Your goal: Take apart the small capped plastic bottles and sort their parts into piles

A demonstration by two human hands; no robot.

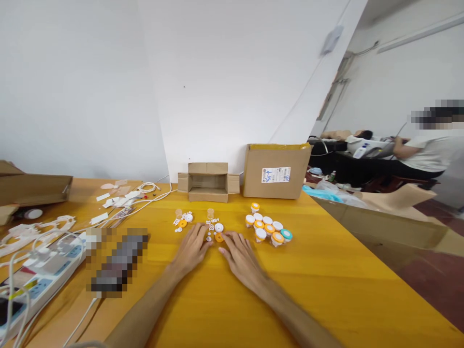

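- Left hand (192,247): palm down, grip loosely wide, fingertips near small white parts (211,227).
- Right hand (239,255): palm down, grip also wide, fingertips just beside the orange ring (219,237); contact, I cannot tell.
- The orange ring lies on the counter (326,290) between both hands, beside a white disc (218,227).

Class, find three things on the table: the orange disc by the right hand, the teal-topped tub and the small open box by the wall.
Orange disc (218,237): head view, on its upper face.
Teal-topped tub (286,234): head view, on its lid.
Small open box (208,195): head view, on its front side.
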